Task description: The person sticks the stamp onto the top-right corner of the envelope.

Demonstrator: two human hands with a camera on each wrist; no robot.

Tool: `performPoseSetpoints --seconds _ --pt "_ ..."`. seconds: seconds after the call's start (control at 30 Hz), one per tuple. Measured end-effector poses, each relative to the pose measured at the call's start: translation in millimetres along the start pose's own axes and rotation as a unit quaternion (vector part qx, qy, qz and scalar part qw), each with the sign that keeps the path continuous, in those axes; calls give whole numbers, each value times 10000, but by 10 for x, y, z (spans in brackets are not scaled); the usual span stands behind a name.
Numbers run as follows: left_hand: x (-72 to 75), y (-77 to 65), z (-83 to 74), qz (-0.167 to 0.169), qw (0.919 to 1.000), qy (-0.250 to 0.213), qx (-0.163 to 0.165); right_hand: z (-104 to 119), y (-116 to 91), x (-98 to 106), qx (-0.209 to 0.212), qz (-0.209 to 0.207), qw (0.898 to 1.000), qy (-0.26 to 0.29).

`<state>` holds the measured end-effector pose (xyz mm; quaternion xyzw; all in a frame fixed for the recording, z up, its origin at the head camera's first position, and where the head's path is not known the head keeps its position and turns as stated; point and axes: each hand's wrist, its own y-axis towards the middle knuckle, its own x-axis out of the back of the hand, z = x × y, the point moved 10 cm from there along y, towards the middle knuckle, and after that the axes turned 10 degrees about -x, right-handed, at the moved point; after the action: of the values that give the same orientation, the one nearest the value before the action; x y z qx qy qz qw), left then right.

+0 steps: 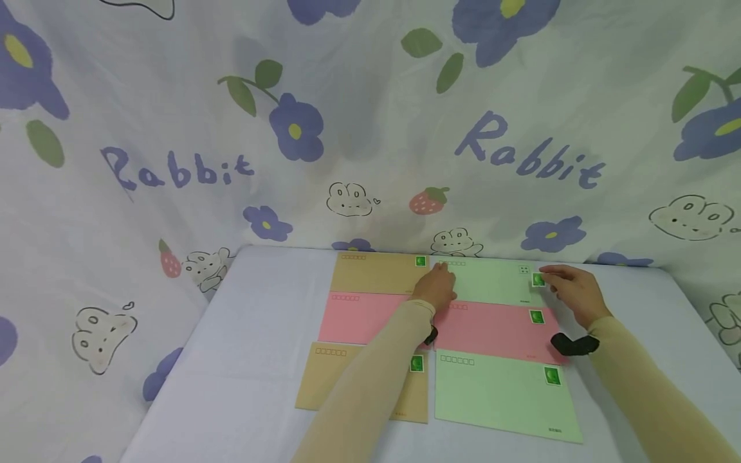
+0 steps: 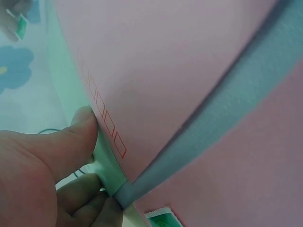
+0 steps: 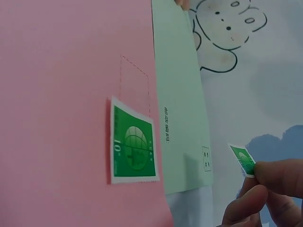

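At the back right of the table lies a light green envelope (image 1: 486, 284), with a small printed box at its upper right. My left hand (image 1: 435, 289) rests at its left end, thumb and fingertips touching the paper. Beyond the opposite end my right hand (image 1: 579, 297) pinches a green postage stamp (image 3: 243, 160) between thumb and fingertips, held up near the printed box. A pink envelope (image 1: 492, 331) lies just in front, bearing a similar stamp (image 3: 134, 146) at its upper right.
A brown envelope (image 1: 370, 273), another pink envelope (image 1: 353, 318) and a second brown envelope (image 1: 315, 386) form the left column. Front right is a second green envelope (image 1: 503, 399). A white cloth covers the table (image 1: 231, 360); a rabbit-print curtain (image 1: 370, 128) hangs behind.
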<state>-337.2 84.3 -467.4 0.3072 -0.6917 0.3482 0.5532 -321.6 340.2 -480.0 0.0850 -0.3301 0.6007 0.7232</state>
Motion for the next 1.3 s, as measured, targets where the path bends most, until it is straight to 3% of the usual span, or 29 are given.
performPoseSetpoints --seconds 0.53,0.9,1.3 --pt "-32 26 3 95 9999 122 -31 97 110 -39 -43 210 9992 336" --pt "-43 40 3 86 9996 257 -38 65 220 -89 -265 255 9992 132" --pt "-35 24 6 105 9998 154 3 117 274 -129 -156 376 9990 161"
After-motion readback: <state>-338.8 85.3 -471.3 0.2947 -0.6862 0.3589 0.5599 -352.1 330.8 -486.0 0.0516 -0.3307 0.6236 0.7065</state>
